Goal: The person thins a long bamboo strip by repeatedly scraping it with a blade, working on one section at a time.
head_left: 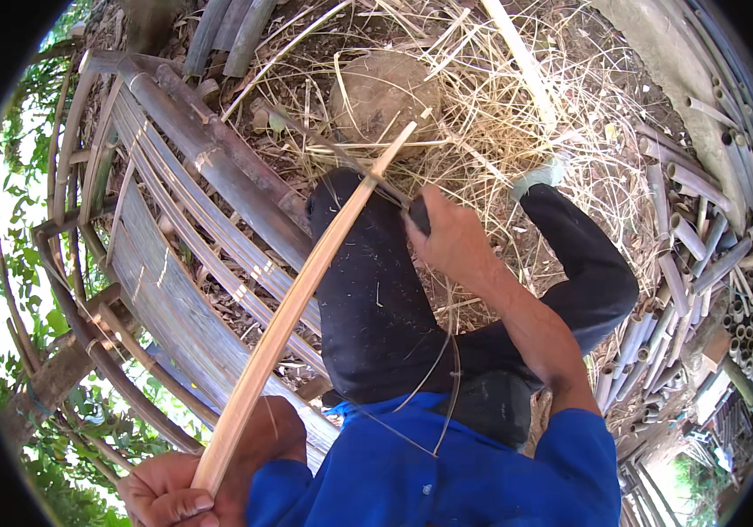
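A long pale bamboo strip (pixel 293 303) slants across the view from lower left to upper middle. Its near end is gripped in my left hand (pixel 170 492), fingers wrapped round it. My right hand (pixel 456 233) is closed on the dark handle of a knife (pixel 420 215). The thin blade reaches up and left, crossing the strip near its far end, above my dark-trousered knee. Whether the edge has bitten into the strip, I cannot tell. Thin shaved fibres lie over my trousers and blue shirt.
A round wooden stump (pixel 385 95) stands ahead amid a heap of straw-coloured shavings (pixel 499 114). On the left are thick bamboo poles (pixel 209 167) and long split slats (pixel 179 294). Stacked cut bamboo tubes (pixel 688 237) line the right side beside a low ledge (pixel 658 53).
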`<state>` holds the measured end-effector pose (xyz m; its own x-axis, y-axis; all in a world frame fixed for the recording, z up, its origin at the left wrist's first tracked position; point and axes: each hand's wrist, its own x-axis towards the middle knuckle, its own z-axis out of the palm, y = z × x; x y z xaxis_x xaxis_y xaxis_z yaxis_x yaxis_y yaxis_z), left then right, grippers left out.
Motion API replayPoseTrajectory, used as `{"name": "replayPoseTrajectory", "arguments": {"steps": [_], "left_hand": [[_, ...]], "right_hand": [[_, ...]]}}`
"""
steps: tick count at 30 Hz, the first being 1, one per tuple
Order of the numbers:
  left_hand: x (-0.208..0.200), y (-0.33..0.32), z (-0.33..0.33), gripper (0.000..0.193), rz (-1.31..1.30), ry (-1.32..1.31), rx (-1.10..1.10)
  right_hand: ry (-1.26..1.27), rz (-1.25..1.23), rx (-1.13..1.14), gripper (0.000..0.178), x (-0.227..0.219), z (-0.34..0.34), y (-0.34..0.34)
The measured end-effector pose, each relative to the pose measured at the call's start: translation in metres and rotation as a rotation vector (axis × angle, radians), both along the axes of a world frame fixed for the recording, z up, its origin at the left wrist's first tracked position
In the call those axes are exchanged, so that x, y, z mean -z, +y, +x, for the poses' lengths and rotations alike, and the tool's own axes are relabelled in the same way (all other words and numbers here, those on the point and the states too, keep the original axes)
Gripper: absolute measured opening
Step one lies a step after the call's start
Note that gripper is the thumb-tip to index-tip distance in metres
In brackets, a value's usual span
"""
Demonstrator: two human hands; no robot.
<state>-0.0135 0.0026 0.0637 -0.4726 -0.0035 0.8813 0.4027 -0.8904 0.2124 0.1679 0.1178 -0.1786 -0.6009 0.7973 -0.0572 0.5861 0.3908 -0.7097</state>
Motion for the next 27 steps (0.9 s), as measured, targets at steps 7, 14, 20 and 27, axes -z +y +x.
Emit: {"name": "replayPoseTrajectory", "arguments": {"steps": [7, 14, 20, 27], "left_hand": [[-0.002, 0.001, 0.002, 0.054, -0.051, 0.096, 0.036], [0.001, -0.002, 0.001, 0.055, -0.05, 0.083, -0.021], [-0.006, -0.002, 0.006, 0.052, -0.169, 0.065, -0.054], [0.0, 0.002, 0.001, 0.051, -0.083, 0.049, -0.075]], "right_hand": [[0.367, 0.149, -0.302, 0.026, -0.023, 0.008, -0.013], [0.25, 0.12, -0.208, 0.026, 0.001, 0.008, -0.004], [-0.356, -0.245, 0.079, 0.03, 0.09, 0.044, 0.02], [-0.233, -0.272, 0.159, 0.029, 0.132, 0.04, 0.033]]}}
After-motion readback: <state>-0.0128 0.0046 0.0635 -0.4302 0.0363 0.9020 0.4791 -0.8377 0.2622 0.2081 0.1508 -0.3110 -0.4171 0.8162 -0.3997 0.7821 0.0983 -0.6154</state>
